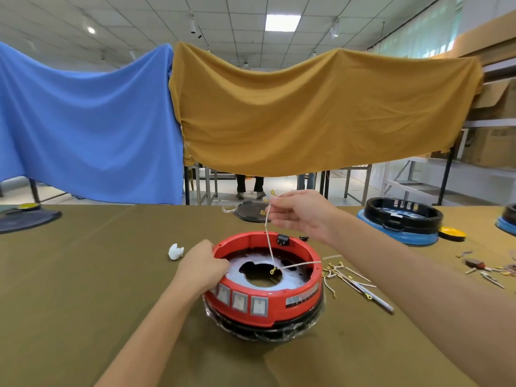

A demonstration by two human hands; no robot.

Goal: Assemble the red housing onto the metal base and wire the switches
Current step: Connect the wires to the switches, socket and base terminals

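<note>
The round red housing sits on a dark base wrapped in clear film at the table's middle. Three rocker switches line its front wall. The metal plate inside has a large hole. My left hand grips the housing's left rim, fingers curled inside. My right hand is raised above the housing and pinches a white wire with yellow terminals; the wire hangs down to the plate and bends right over the rim.
Loose white wires and a pen lie right of the housing. A white plastic part lies to the left. A black housing on a blue base stands at the back right, a dark round plate behind. Cloths hang beyond the table.
</note>
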